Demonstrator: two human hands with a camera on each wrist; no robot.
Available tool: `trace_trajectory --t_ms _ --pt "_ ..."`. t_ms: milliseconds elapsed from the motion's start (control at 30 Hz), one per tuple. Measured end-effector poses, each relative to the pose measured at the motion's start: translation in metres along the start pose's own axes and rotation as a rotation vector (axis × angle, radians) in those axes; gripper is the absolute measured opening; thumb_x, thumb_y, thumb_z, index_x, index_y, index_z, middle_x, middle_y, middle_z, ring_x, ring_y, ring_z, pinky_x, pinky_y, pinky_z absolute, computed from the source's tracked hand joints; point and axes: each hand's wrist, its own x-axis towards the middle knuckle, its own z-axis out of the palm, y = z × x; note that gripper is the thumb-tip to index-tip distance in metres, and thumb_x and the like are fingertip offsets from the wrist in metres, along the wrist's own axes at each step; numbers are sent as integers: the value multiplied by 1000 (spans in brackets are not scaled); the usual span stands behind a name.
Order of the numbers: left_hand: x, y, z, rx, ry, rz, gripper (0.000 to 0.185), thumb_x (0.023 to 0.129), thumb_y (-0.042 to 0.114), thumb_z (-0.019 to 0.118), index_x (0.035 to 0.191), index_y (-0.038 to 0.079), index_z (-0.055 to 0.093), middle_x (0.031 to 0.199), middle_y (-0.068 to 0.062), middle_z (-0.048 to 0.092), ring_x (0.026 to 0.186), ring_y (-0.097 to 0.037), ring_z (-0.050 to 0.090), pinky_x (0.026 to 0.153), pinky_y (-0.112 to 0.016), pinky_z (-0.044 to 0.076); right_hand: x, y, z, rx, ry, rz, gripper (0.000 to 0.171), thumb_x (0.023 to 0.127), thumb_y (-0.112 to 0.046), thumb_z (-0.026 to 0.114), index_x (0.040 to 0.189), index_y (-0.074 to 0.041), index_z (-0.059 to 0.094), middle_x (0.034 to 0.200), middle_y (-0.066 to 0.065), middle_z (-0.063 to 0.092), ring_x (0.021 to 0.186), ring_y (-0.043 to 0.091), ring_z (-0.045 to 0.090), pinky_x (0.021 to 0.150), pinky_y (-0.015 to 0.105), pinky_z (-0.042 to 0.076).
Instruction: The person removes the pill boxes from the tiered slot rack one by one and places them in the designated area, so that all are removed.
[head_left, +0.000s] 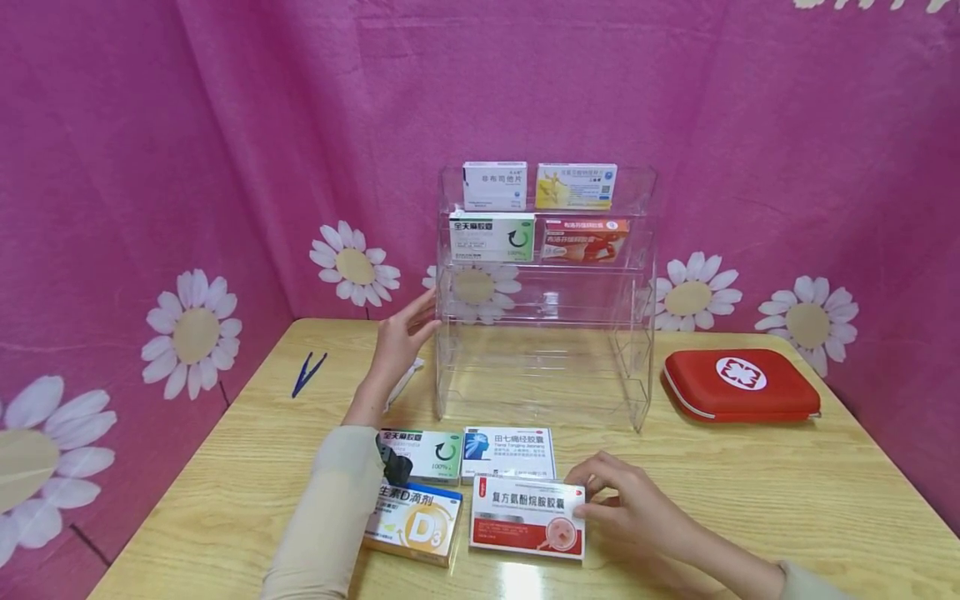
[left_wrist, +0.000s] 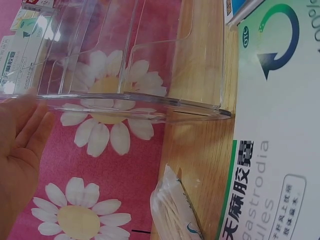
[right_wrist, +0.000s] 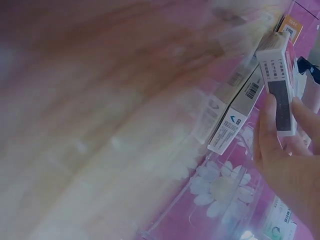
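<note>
My right hand (head_left: 633, 508) pinches the right end of a red-and-white medicine box (head_left: 525, 533) between thumb and fingers. In the right wrist view, that box (right_wrist: 278, 85) shows its end panel between the fingertips. My left hand (head_left: 401, 346) reaches up to the left side of a clear tiered display rack (head_left: 543, 350), its fingers fairly straight against the edge. On the rack's upper tiers stand a white box (head_left: 495, 185), a yellow-and-white box (head_left: 576, 187), a green-and-white box (head_left: 491, 237) and a red box (head_left: 585, 242).
On the table lie a vitamin D box (head_left: 416, 525), another green-and-white box (head_left: 427, 454) and a blue-and-white box (head_left: 510, 452). Blue tweezers (head_left: 306, 375) and a cotton swab packet (left_wrist: 175, 207) are at left. A red first-aid case (head_left: 738, 387) sits right of the rack.
</note>
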Motion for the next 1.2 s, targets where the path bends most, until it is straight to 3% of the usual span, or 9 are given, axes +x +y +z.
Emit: trace_trajectory --t_ms 200,533,1067,1200 --pt "0 0 0 2 0 -9 53 92 6 65 143 11 50 136 -16 61 122 -30 63 102 -34 55 5 3 1 8 -79 76 21 86 -13 73 104 -6 66 99 13 69 81 -1 64 71 16 58" --pt "0 0 0 36 -16 -39 53 94 11 63 145 16 49 139 -13 60 124 -27 62 104 -34 54 12 3 5 -85 -161 125 24 86 -19 74 106 -6 70 85 0 70 75 -7 56 65 14 52" --pt "-1 0 0 36 -8 -15 52 94 7 63 144 12 49 137 -16 60 122 -30 62 102 -36 55 15 3 12 -111 -146 137 24 85 -14 75 103 -2 68 84 3 70 72 -4 59 63 16 55" --pt "-1 0 0 26 -7 -21 52 94 7 63 144 12 49 137 -16 60 122 -30 62 102 -35 55 16 1 7 -109 -95 146 19 86 -15 74 100 -2 68 87 5 69 74 -4 60 64 17 57"
